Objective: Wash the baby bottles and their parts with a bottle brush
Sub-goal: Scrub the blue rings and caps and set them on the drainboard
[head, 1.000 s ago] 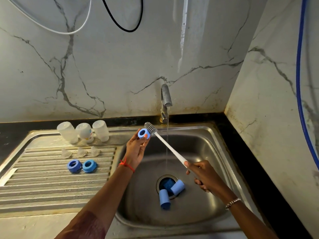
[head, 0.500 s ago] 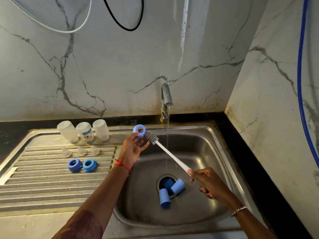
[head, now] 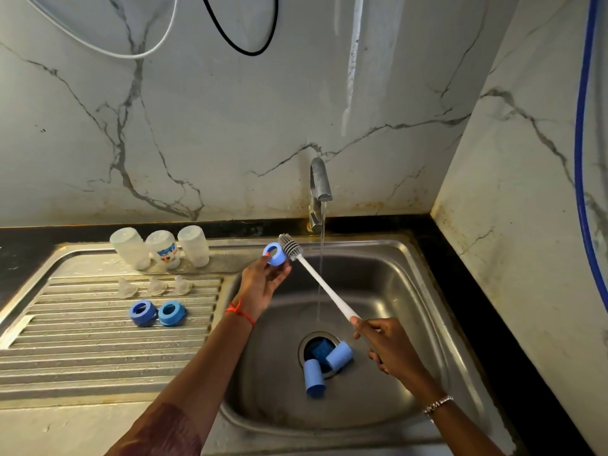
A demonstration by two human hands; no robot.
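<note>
Gripping the brush point(head: 316, 281) by its handle end in the right hand point(head: 385, 343), below the tap point(head: 319, 185). Lies on a long slant: bristle head up and left of the tap's stream, handle down and right of it. Pinching a blue ring point(head: 274, 254) in the left hand point(head: 263, 284), left of the tap. Since half a second ago, has lifted the head against the ring's right side. Grey ribbed bristles, plain white shaft.
</note>
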